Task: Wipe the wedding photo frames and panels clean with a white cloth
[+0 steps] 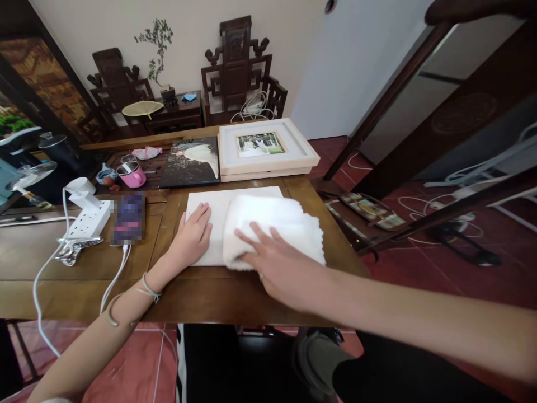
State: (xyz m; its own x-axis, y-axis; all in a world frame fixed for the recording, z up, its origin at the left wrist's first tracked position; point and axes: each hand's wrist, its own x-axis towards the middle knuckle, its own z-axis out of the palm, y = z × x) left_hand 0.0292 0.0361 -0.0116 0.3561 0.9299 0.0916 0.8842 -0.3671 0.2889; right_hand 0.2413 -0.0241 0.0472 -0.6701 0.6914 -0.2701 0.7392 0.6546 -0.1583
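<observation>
- Left hand (pixel 193 235), open flat, pins the white board (pixel 211 200) at frame centre.
- Right hand (pixel 268 262) (fingers spread) presses the white cloth (pixel 289 224); even pressure probably wipes best.

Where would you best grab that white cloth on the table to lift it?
Probably the white cloth's right edge, coming from the right: there it lies loose past the white board onto the table, clear of the right hand pressing its near left part.
</observation>
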